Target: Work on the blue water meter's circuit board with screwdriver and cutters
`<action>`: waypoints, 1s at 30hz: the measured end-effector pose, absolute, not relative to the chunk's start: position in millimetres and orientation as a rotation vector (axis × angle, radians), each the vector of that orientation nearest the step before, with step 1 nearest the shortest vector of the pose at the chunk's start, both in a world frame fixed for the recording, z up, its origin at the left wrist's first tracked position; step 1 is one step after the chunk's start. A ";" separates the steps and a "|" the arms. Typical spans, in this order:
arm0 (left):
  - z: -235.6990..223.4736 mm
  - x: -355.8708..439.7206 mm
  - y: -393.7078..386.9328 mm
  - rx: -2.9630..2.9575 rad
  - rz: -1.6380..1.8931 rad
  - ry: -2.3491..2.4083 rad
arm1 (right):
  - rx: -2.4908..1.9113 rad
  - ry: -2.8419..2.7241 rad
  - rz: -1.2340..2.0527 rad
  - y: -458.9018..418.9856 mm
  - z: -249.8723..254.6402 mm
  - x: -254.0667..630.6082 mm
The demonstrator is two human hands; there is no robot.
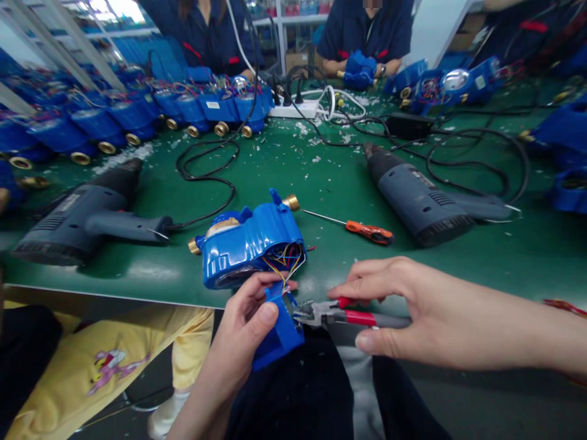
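My left hand (250, 321) is closed on a blue plastic cover (279, 333), held tilted just off the table's front edge. Thin coloured wires (287, 260) run from this cover into the open end of a blue water meter (257, 238) with brass fittings, which lies on its side on the table. In my right hand (403, 305) is a pair of pliers (353, 316) with red and grey handles. Their jaws are at the cover's right side, by small metal parts; whether they grip anything there I cannot make out.
An orange screwdriver (369, 232) lies behind my right hand. Heat guns rest at left (92, 214) and right (422, 195), with black cables trailing. Several blue meters (132, 116) line the back left, beside a white power strip (296, 109). Across the green table (293, 162) sit co-workers.
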State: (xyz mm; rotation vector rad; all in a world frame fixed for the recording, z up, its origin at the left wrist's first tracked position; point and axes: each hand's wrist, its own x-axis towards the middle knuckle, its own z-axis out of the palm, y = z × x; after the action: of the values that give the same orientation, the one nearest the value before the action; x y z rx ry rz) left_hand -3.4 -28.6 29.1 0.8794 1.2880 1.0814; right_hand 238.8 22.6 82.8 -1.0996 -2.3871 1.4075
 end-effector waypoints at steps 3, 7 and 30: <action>28.1 -3.2 -28.0 0.891 1.082 1.278 | -1.102 -2.446 1.445 28.5 83.6 238.6; 26.7 -3.6 -27.9 0.893 1.095 1.261 | -1.064 -2.476 1.471 34.8 83.4 236.2; 8.0 -23.3 -25.2 1.058 0.997 1.083 | -0.839 -2.606 1.483 52.1 92.5 232.8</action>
State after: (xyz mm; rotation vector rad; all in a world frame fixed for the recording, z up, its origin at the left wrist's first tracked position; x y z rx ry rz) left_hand -23.3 -25.2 8.0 1.0583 1.0829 0.9970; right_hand 232.8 52.1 92.5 -0.8392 -2.6059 1.4828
